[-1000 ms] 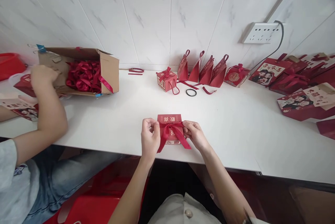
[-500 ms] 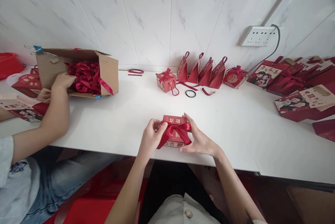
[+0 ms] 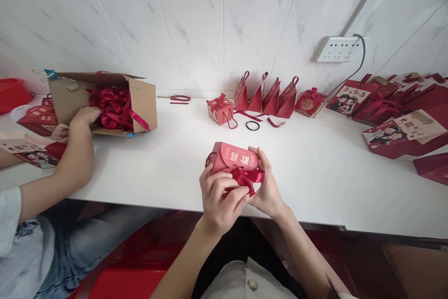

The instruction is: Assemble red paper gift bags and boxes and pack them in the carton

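At the far left, a brown cardboard carton (image 3: 105, 103) full of red satin ribbons (image 3: 112, 107) is being reached into by a co-worker's hand (image 3: 82, 117). In the middle, above the near edge of the white table (image 3: 315, 177), a small red paper gift box (image 3: 235, 158) is being held up. It is being gripped by the left hand (image 3: 219, 198), fingers curled closed over its dark red ribbon bow (image 3: 245, 178), and by the right hand (image 3: 268, 187), closed around its right side. Further right, four red triangular paper bags (image 3: 268, 98) are standing by the wall.
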`<state>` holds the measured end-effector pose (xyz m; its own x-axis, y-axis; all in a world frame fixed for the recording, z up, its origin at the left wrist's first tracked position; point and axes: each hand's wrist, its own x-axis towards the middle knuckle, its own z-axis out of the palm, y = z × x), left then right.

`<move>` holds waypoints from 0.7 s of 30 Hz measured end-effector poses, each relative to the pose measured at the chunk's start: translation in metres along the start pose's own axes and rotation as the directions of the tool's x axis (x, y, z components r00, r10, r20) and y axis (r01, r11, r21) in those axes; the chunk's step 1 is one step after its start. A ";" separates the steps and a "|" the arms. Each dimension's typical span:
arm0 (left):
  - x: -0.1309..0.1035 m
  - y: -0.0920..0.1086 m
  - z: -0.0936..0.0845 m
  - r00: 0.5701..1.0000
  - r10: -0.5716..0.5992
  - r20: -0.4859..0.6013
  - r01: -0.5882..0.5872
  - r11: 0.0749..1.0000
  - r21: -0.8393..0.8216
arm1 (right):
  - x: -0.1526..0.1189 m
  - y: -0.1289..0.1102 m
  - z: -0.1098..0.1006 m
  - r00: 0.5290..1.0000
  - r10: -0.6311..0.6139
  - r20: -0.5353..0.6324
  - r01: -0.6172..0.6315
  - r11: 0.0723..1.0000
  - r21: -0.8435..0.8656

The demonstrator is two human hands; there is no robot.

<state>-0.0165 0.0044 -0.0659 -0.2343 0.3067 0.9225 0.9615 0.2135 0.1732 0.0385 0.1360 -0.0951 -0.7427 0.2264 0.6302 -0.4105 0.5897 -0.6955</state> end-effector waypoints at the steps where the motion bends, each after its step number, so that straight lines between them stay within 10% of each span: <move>1: 0.001 0.001 0.000 0.999 0.028 -0.029 -0.027 0.999 0.026 | 0.000 -0.003 -0.001 1.000 -0.005 -0.007 0.005 1.000 -0.004; 10: 0.006 0.009 -0.007 0.985 0.135 -0.108 -0.129 0.990 0.056 | -0.002 -0.016 -0.008 0.998 -0.043 -0.043 0.044 0.999 0.020; 15: 0.004 0.015 -0.012 0.988 -0.065 -0.138 0.042 0.985 -0.165 | -0.003 -0.022 -0.016 0.996 -0.058 -0.066 0.060 0.998 0.017; 21: 0.007 0.025 -0.013 0.736 -0.674 -0.058 0.573 0.667 -0.476 | -0.004 -0.035 -0.025 0.987 -0.132 -0.095 0.125 0.989 -0.077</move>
<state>0.0076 0.0002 -0.0504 -0.8124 0.0283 0.5824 0.5754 -0.1232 0.8085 0.0689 0.1344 -0.0643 -0.6282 0.2189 0.7466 -0.4585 0.6712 -0.5825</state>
